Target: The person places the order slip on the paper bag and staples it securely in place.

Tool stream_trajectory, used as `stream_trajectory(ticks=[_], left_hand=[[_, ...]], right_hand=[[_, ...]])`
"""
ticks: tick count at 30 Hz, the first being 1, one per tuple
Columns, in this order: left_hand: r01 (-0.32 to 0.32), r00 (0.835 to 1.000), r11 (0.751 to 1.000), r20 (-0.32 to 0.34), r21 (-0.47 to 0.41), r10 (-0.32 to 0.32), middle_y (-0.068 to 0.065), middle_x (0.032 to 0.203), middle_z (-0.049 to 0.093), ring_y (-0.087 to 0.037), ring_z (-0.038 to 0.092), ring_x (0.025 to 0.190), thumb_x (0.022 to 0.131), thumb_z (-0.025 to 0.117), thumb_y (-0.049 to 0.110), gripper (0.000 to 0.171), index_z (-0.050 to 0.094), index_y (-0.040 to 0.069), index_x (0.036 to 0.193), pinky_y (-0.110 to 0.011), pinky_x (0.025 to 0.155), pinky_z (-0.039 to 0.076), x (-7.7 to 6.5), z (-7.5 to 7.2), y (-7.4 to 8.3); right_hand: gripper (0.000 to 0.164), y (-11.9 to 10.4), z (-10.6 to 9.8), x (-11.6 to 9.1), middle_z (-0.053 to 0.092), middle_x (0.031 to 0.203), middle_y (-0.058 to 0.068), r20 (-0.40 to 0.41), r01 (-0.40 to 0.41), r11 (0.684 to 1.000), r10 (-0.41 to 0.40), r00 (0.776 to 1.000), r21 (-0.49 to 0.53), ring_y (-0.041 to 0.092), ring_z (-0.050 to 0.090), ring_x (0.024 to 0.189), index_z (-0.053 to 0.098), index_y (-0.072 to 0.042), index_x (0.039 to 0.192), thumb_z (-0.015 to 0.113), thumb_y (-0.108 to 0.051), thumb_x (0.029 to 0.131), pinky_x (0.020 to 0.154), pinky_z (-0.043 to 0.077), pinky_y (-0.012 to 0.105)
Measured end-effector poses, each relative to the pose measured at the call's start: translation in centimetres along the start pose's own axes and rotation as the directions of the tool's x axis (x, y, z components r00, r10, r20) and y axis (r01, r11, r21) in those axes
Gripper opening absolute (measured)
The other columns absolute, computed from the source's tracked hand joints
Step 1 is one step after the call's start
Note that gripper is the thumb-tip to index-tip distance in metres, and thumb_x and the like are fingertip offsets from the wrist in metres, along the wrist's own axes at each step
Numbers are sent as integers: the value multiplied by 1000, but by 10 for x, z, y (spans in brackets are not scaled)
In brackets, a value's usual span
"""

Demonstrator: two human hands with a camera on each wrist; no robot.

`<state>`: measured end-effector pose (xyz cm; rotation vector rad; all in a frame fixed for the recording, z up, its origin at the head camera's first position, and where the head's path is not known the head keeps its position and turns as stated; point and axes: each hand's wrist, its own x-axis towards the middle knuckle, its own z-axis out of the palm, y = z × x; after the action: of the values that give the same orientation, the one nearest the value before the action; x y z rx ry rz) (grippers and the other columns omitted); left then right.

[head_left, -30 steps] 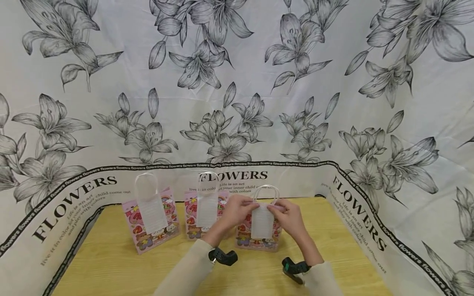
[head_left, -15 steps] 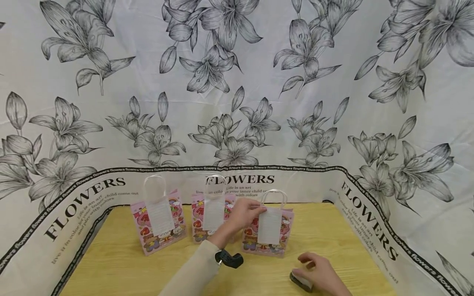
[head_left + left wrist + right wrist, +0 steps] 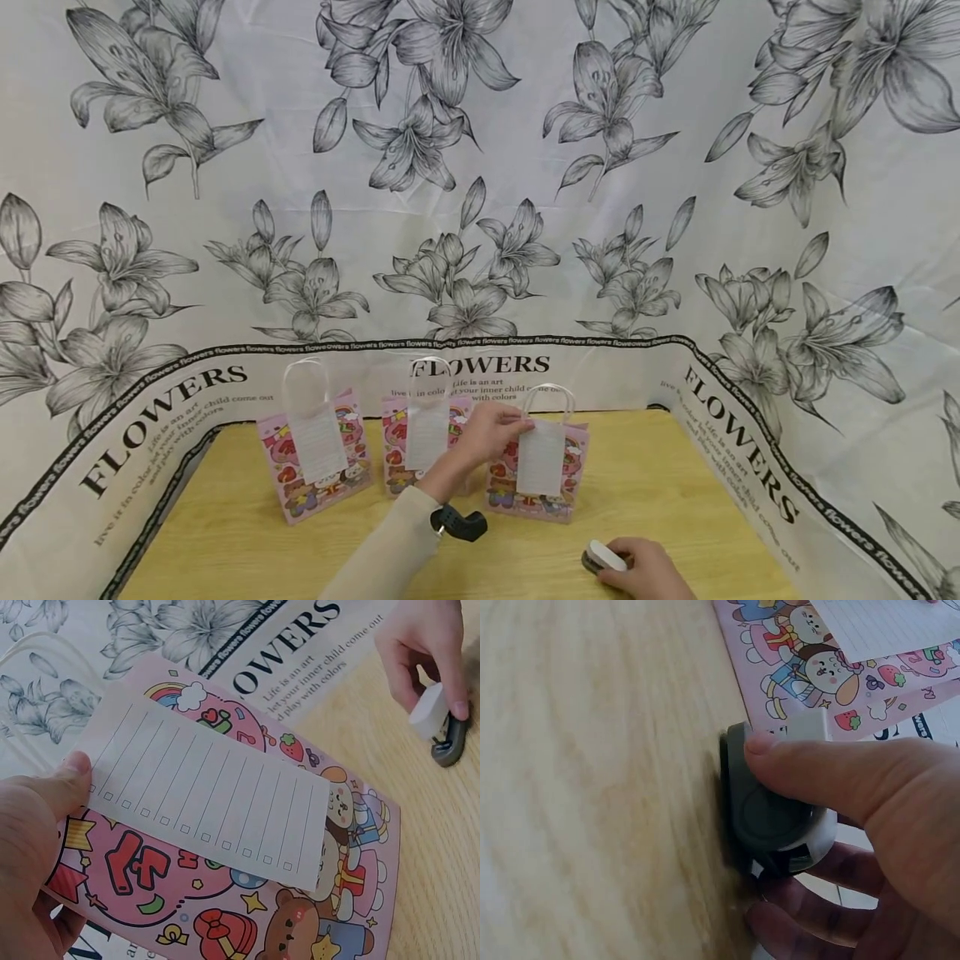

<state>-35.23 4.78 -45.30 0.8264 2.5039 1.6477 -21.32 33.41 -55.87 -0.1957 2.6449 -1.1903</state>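
My left hand (image 3: 491, 432) pinches the top of the rightmost pink gift bag (image 3: 501, 487), with the thumb on a lined white paper slip (image 3: 542, 458) laid against the bag's front. In the left wrist view that slip (image 3: 210, 795) shows ruled lines with small checkboxes, and the bag (image 3: 352, 825) has cartoon animals. The bag's white handles (image 3: 551, 390) stand up behind the slip. Low on the right, my right hand (image 3: 651, 568) holds a small stapler (image 3: 603, 557) with a white top and dark grey base. Its thumb presses along the stapler's side (image 3: 769, 814), close over the table.
Two more pink bags, a left one (image 3: 303, 496) and a middle one (image 3: 395, 433), stand on the wooden table (image 3: 420, 558), each with a white slip on its front. A floral cloth (image 3: 465, 250) hangs behind and along the sides.
My right hand has left the bag's top, moved down to the stapler on the table and taken hold of it. The left hand keeps pinching the slip and bag.
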Motion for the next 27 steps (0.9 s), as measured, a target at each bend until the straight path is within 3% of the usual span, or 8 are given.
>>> stream_trajectory(ticks=[4, 8, 11, 15, 21, 24, 27], left_hand=[[1, 1000, 1000, -14, -1, -1, 9, 86, 71, -9, 58, 58, 92, 68, 30, 16, 78, 18, 96, -24, 49, 43, 1, 0, -1], [4, 1000, 1000, -27, 8, -4, 9, 88, 72, -6, 64, 70, 92, 68, 29, 15, 78, 18, 97, -24, 58, 48, 1, 0, -2], [-10, 1000, 1000, -17, 16, 10, 8, 90, 72, -6, 63, 69, 93, 68, 29, 16, 78, 18, 99, -24, 58, 47, 1, 1, -2], [-4, 1000, 1000, -23, 29, 5, 10, 88, 72, -9, 55, 57, 93, 67, 31, 17, 78, 20, 99, -25, 49, 41, 1, -3, -2], [-30, 999, 999, -34, 15, 30, 8, 70, 66, -11, 35, 42, 94, 65, 33, 17, 78, 21, 93, -26, 40, 33, -1, -4, -5], [-48, 999, 999, -8, 8, 48, 6, 64, 63, -11, 33, 38, 95, 64, 32, 17, 77, 21, 91, -26, 38, 33, -2, 0, -6], [-73, 997, 997, -13, 17, 73, 4, 61, 62, -12, 34, 38, 95, 64, 32, 17, 77, 22, 91, -26, 37, 34, 0, 2, -6]], right_hand=[[41, -13, 0, 3, 67, 96, 10, -80, -46, 997, 51, 995, 60, 20, 61, 69, 67, 0, 112, 76, -28, 85, 58, 50, 38], [45, -24, 3, 5, 62, 102, 13, -109, -34, 961, 67, 992, 275, 25, 61, 64, 58, 8, 122, 74, -17, 87, 54, 51, 39], [41, -33, 4, 6, 61, 105, 13, -67, 28, 927, -4, 998, 374, 25, 61, 76, 57, 10, 118, 73, -11, 88, 60, 52, 35], [35, -50, 8, 11, 60, 101, 11, 18, 66, 901, -81, 997, 430, 22, 57, 86, 57, 7, 113, 73, -13, 88, 71, 49, 30], [30, -70, 22, 15, 56, 98, 10, 74, 131, 854, -194, 978, 503, 18, 55, 81, 56, 9, 110, 69, -10, 91, 70, 49, 27], [29, -76, 29, 13, 55, 97, 10, 104, 159, 809, -261, 960, 565, 15, 56, 80, 51, 14, 110, 66, -4, 92, 69, 51, 27], [34, -83, 32, 14, 54, 99, 11, 80, 166, 765, -274, 958, 623, 16, 57, 83, 48, 15, 112, 68, -1, 90, 70, 53, 28]])
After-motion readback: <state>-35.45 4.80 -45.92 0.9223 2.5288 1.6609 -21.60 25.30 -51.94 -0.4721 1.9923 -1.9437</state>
